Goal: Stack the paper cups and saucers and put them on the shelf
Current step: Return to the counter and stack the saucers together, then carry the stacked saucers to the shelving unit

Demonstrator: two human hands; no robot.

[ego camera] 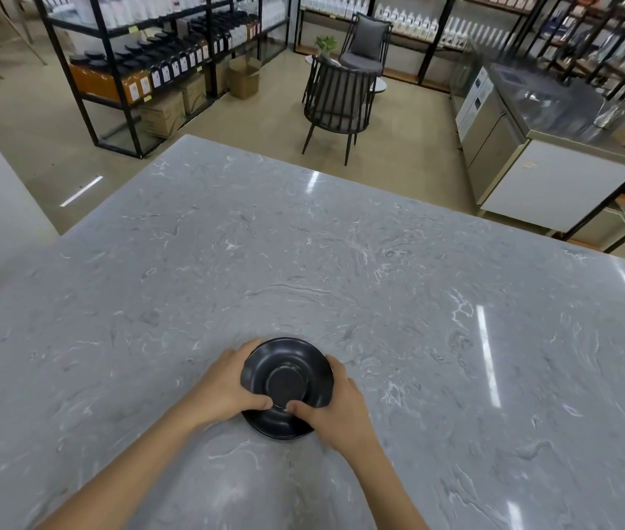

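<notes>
Both hands grip black saucers (287, 382) at near edge of counter (379, 262): left hand (226, 388) & right hand (335, 409) clamp opposite rims, thumbs on top. Lift level, keep stack squared.

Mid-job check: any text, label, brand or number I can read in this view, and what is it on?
None can be read.
Black saucers: no print visible.
Bottles with labels on the left shelf: labels too small and blurred.
White bottles on the back shelf: blurred.
Papers on the steel cabinet: unreadable.
</notes>
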